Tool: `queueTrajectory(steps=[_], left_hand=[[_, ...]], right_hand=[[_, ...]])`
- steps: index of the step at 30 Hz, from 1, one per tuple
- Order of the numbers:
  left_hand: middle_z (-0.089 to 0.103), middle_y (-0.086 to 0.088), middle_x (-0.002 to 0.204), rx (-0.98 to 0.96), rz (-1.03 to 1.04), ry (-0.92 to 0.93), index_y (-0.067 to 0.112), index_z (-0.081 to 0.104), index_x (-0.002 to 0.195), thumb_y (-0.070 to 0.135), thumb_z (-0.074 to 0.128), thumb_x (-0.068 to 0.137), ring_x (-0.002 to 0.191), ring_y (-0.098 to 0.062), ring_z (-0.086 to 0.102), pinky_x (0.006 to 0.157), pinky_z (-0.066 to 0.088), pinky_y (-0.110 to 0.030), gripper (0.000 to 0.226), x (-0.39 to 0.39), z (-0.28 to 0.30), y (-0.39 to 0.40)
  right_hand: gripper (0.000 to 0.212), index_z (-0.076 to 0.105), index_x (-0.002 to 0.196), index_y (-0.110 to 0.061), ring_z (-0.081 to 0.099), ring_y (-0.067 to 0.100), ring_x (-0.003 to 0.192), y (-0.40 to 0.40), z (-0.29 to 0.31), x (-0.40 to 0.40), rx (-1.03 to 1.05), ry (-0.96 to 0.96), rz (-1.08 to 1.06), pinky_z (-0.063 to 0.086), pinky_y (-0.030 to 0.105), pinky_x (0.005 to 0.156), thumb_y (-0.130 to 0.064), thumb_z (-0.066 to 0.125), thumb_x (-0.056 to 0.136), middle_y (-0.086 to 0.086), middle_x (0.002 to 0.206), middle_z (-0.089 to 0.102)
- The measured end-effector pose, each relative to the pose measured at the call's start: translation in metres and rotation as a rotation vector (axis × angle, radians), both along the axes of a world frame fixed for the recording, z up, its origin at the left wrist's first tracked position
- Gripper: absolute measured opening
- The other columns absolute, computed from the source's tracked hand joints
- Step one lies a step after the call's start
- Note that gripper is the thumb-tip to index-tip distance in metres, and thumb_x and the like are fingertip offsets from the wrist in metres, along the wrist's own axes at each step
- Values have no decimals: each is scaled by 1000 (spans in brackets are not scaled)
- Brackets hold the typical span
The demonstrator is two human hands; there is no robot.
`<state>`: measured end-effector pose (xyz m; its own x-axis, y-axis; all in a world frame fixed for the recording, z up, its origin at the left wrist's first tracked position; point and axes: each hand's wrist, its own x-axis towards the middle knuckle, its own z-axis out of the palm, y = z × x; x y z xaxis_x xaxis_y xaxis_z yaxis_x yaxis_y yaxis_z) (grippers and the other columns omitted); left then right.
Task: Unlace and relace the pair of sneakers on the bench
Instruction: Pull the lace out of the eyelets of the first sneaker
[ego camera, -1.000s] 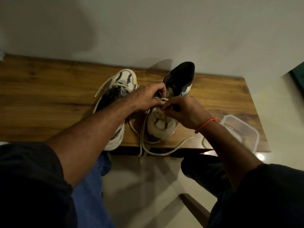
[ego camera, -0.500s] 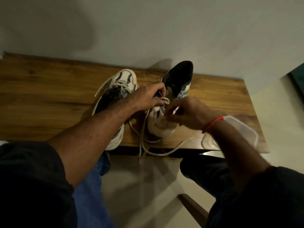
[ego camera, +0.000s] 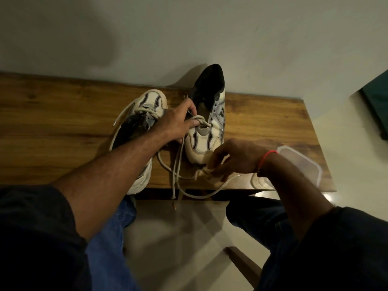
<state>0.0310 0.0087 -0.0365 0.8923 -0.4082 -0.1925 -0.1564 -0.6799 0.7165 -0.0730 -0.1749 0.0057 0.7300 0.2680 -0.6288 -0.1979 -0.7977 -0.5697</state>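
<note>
Two white-and-grey sneakers lie on the wooden bench point(ego camera: 52, 114). The left sneaker point(ego camera: 144, 114) points its toe toward the wall. The right sneaker point(ego camera: 206, 131) points its toe toward me, its dark opening at the back. My left hand point(ego camera: 178, 122) holds the right sneaker at its tongue, thumb beside the crossed lace point(ego camera: 200, 121). My right hand point(ego camera: 233, 158) pinches a lace end near the toe. Loose lace loops point(ego camera: 178, 177) hang over the bench's front edge.
A clear plastic container point(ego camera: 302, 162) sits at the bench's right front corner, close to my right wrist. The wall runs right behind the bench. My knees in blue jeans are below the front edge. A dark green object point(ego camera: 378, 106) stands at far right.
My right hand has drawn back from the middle of the right sneaker to its toe, pulling lace with it. My left hand stayed on the tongue.
</note>
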Motion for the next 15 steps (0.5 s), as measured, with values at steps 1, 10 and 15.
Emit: queueTrajectory(steps=[1, 10, 15], left_hand=[[66, -4, 95, -2, -1, 6, 26, 49, 111, 31, 64, 99, 60, -23, 72, 53, 62, -42, 20, 1, 0, 0], [61, 5, 91, 2, -27, -2, 27, 49, 109, 32, 64, 98, 62, -23, 72, 55, 62, -43, 19, -2, 1, -4], [58, 9, 83, 30, -63, -61, 25, 52, 108, 32, 67, 97, 52, -13, 62, 40, 46, -22, 20, 0, -1, -1]], right_hand=[[13, 73, 97, -20, 74, 10, 78, -1, 0, 2, 26, -12, -42, 56, 16, 69, -15, 75, 85, -2, 96, 75], [10, 71, 92, -20, 66, 14, 89, -19, -32, 33, -93, -682, -685, 53, 22, 69, -13, 75, 85, -2, 95, 69], [14, 73, 97, -19, 67, 5, 86, -11, -13, 23, -91, -399, -152, 56, 21, 79, -16, 76, 84, -7, 93, 71]])
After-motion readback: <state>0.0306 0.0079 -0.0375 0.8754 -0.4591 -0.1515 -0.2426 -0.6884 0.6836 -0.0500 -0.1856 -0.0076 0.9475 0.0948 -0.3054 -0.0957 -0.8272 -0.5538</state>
